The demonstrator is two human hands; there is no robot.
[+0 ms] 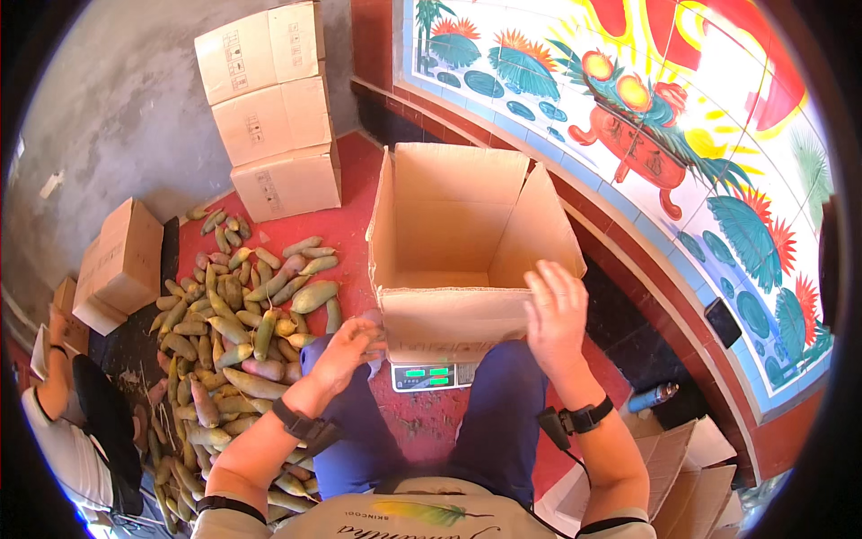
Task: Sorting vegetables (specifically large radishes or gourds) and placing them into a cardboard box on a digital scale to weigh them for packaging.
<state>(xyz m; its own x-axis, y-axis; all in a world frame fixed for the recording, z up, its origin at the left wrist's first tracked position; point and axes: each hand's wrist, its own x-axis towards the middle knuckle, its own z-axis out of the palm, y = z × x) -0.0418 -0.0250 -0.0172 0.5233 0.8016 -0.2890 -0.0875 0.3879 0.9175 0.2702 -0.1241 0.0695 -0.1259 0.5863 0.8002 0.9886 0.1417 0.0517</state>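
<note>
An open cardboard box (451, 323) with nothing visible inside stands on a digital scale (431, 377) between my knees. My right hand (557, 313) rests on the box's near right corner, with fingers spread over the top edge. Beside the box's near left corner is my left hand (350, 350), fingers bent and apart; whether it touches the cardboard I cannot tell. A big pile of long root vegetables (229, 330), green, brown and reddish, lies on the red floor to the left.
Three closed cartons (283, 121) are stacked at the back left, with another carton (121, 266) farther left. A person (67, 418) is at the far left. Flattened cardboard (673, 471), a blue bottle (652, 398) and a phone (722, 323) lie right, near the tiled wall.
</note>
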